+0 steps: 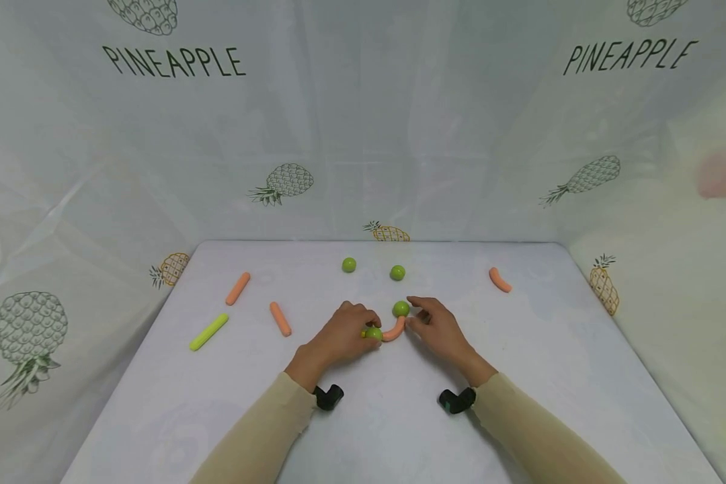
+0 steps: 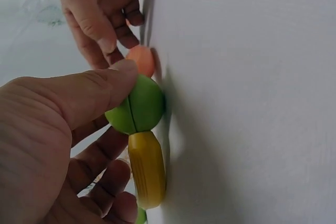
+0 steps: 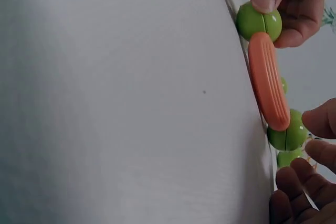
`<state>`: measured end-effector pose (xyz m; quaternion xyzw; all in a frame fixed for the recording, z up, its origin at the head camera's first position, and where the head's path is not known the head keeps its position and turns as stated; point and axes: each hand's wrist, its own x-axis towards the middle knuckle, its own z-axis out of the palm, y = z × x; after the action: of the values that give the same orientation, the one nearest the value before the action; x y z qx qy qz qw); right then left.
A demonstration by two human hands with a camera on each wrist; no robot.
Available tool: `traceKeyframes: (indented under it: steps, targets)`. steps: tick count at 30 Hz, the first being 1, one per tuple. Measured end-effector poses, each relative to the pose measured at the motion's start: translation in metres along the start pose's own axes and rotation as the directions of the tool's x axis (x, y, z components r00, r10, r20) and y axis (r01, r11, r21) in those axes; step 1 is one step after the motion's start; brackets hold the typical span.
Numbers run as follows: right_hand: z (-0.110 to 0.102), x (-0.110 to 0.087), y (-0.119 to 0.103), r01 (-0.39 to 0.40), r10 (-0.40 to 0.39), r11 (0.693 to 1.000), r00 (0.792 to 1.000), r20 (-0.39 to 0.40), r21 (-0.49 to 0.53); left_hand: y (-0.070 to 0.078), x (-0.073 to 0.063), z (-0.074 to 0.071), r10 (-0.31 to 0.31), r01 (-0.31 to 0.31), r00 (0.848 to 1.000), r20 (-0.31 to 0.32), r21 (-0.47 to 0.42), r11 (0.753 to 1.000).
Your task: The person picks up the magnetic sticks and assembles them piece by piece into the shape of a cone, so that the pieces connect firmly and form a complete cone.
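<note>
My left hand [image 1: 343,334] pinches a green ball [image 2: 144,106] between thumb and fingers. A yellow stick [image 2: 148,169] joins that ball on one side, mostly hidden by the hand in the head view. From the ball's other side a curved orange stick [image 3: 269,82] runs to a second green ball [image 3: 287,137]. My right hand [image 1: 440,329] is beside this second ball, its fingers loosely bent around the ball's right side and holding nothing. Whether a fingertip touches the ball, I cannot tell.
Two loose green balls, one left [image 1: 349,265] and one right [image 1: 397,272], lie toward the white table's [image 1: 520,403] back edge. A curved orange stick [image 1: 499,279] is at right. Leftward lie two straight orange sticks [image 1: 238,288] and a yellow-green stick [image 1: 208,332].
</note>
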<state>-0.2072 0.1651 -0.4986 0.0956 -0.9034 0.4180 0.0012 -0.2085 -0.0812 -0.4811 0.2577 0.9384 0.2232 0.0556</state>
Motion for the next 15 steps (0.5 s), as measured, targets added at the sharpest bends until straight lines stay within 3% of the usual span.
traceKeyframes:
  steps: [8,15]
  targets:
    - [0.0012,0.0007,0.0004,-0.031,0.030,1.000,0.996,0.078,0.004,-0.0004,-0.0033,-0.0076,-0.012,0.012,1.000,-0.006,-0.036,0.999]
    - [0.0048,-0.0019,0.0031,0.024,-0.024,1.000,0.997,0.068,0.001,0.0037,-0.0028,0.0013,-0.032,0.026,0.995,-0.090,-0.068,0.997]
